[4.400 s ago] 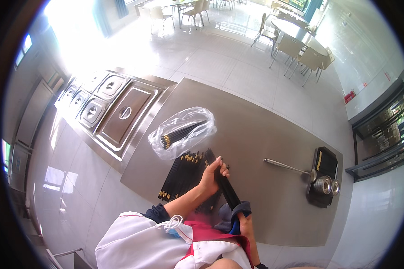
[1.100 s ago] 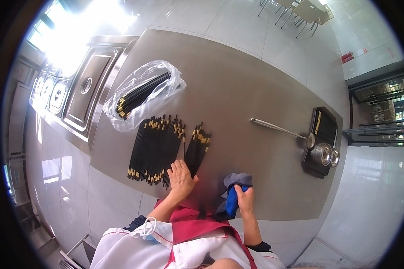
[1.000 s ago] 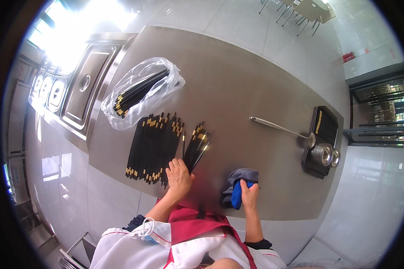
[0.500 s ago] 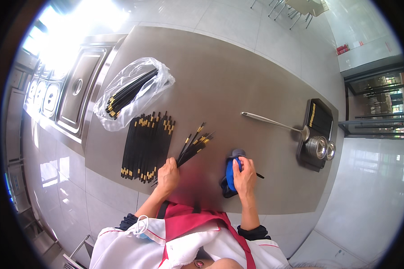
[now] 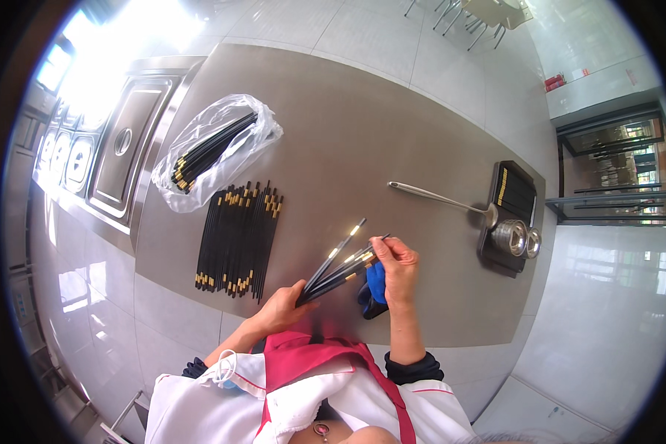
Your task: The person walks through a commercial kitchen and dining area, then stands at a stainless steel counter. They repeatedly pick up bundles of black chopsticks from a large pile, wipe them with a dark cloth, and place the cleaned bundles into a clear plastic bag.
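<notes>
A fanned bunch of black chopsticks with gold bands (image 5: 340,274) is gripped at its lower end by my left hand (image 5: 283,307). At the bunch's far end my right hand (image 5: 398,266) pinches a chopstick end between thumb and fingers. A blue and black cloth-like item (image 5: 376,287) lies on the table beneath my right wrist, partly covered. Left of my hands, a flat row of black chopsticks (image 5: 237,240) is laid side by side, gold bands at both ends.
The metal table (image 5: 333,126) carries a clear plastic bag (image 5: 263,137) of chopsticks at back left. To the right lie a ladle (image 5: 436,198) and a black tray (image 5: 488,251) with chopsticks and stacked metal bowls (image 5: 509,237). A steel counter (image 5: 137,140) adjoins on the left.
My right hand has moved left and up from the blue and black item to the bunch's far end. My left hand has shifted slightly right and down with the bunch.
</notes>
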The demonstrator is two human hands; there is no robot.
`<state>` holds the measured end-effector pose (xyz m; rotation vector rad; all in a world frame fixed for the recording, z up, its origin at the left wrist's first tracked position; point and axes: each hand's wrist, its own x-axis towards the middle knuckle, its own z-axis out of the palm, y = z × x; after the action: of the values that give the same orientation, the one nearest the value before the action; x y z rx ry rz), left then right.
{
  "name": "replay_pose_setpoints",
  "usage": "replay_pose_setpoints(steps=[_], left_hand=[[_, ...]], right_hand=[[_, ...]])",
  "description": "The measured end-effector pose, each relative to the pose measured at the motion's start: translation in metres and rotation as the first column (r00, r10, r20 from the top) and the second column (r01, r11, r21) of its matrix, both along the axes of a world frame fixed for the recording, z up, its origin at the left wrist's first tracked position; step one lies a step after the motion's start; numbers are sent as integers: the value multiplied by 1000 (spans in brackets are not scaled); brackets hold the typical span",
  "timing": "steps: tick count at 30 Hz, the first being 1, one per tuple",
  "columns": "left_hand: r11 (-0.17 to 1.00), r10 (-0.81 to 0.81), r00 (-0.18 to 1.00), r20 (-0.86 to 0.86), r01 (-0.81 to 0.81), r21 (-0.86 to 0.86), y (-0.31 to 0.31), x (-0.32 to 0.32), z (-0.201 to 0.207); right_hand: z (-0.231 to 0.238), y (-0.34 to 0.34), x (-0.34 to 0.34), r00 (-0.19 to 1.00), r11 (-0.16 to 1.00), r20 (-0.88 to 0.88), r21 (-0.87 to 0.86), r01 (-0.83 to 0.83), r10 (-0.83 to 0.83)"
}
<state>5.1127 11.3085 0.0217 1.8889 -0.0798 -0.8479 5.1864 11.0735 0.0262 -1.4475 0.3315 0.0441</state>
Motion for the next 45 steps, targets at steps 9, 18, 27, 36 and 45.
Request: replay_pose_setpoints(steps=[9, 18, 27, 36, 45], left_hand=[[871, 82, 962, -261, -196, -451, 10, -10, 6], [535, -70, 846, -528, -415, -736, -5, 5, 27], [546, 58, 817, -574, -507, -667, -16, 21, 39], [904, 133, 904, 406, 57, -424, -40, 10, -12], [930, 287, 709, 644, -43, -366, -49, 28, -132]], right_hand=[[98, -58, -1, 714, 839, 443, 233, 492, -542], [76, 20, -76, 479, 693, 676, -699, 175, 560], [49, 49, -84, 469, 584, 399, -727, -361, 788], [38, 48, -53, 908, 851, 312, 356, -386, 281], [-45, 84, -78, 806, 908, 454, -349, -232, 380]])
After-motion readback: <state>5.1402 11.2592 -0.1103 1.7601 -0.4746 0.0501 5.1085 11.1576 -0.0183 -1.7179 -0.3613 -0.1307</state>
